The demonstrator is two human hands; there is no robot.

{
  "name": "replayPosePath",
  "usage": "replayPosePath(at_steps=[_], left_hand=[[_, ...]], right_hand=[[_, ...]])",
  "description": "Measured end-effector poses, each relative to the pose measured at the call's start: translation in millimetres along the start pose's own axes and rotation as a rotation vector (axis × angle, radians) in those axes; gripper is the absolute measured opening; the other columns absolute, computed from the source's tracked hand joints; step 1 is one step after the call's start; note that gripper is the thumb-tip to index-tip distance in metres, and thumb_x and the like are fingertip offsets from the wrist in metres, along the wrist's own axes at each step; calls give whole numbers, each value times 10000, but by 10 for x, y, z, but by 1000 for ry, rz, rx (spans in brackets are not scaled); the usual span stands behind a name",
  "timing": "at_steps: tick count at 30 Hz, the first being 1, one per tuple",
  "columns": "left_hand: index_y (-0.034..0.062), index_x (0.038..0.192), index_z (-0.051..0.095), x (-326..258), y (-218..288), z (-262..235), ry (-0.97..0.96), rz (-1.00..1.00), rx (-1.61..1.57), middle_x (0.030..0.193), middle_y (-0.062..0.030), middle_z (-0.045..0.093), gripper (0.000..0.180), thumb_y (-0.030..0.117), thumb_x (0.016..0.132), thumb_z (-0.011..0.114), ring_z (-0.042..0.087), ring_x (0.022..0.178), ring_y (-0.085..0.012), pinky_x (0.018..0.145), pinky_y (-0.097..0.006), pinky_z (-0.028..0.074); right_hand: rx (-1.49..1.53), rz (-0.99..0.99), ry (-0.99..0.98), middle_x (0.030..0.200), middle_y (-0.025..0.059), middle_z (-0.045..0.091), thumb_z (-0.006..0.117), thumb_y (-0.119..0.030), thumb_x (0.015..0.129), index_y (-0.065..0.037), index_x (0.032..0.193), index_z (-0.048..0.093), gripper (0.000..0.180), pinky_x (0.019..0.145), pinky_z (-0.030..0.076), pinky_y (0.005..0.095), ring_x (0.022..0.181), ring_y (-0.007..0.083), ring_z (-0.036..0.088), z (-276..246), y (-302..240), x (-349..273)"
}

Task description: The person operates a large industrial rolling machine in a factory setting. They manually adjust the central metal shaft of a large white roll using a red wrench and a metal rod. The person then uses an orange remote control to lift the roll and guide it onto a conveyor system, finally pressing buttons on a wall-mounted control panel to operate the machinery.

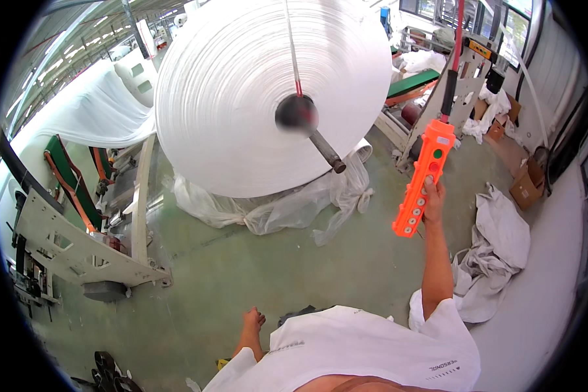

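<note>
While right hand (pixel 432 196) grips orange pendant control (pixel 421 176) (green button uppermost), brown carton (pixel 526 184) right.

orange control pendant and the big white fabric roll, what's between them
In the head view, the steel shaft sticking out of the white fabric roll points toward the orange pendant held in the right hand; past its tip, only green floor.

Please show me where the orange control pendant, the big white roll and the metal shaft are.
orange control pendant (pixel 421 186): head view, middle of its body.
big white roll (pixel 228 98): head view, flat end face.
metal shaft (pixel 326 152): head view, protruding end.
</note>
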State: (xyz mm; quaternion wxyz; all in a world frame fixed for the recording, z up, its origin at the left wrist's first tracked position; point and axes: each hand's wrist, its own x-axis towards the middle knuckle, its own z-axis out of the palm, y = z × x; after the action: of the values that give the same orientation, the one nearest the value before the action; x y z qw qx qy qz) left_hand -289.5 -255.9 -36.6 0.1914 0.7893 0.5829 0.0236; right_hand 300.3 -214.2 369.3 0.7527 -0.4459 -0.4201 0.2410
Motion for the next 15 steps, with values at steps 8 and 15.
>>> replayPosePath(at_steps=[8, 15], left_hand=[[48, 644, 611, -216, -692, -20, -49, -79, -7, 666, -150, 584, 49, 91, 659, 630, 566, 635, -286, 575, -417, 441], [68, 755, 649, -372, -774, -251, 37, 137, 6, 774, -147, 615, 89, 111, 716, 582, 596, 753, -298, 669, -420, 469]], right_hand=[[83, 58, 97, 829, 51, 583, 522, -291, 916, 24, 1194, 532, 420, 508, 501, 275, 616, 138, 594, 486, -203, -106], [96, 68, 71, 898, 50, 598, 532, -280, 913, 22, 1188, 531, 408, 538, 521, 269, 636, 125, 597, 655, -246, -215]])
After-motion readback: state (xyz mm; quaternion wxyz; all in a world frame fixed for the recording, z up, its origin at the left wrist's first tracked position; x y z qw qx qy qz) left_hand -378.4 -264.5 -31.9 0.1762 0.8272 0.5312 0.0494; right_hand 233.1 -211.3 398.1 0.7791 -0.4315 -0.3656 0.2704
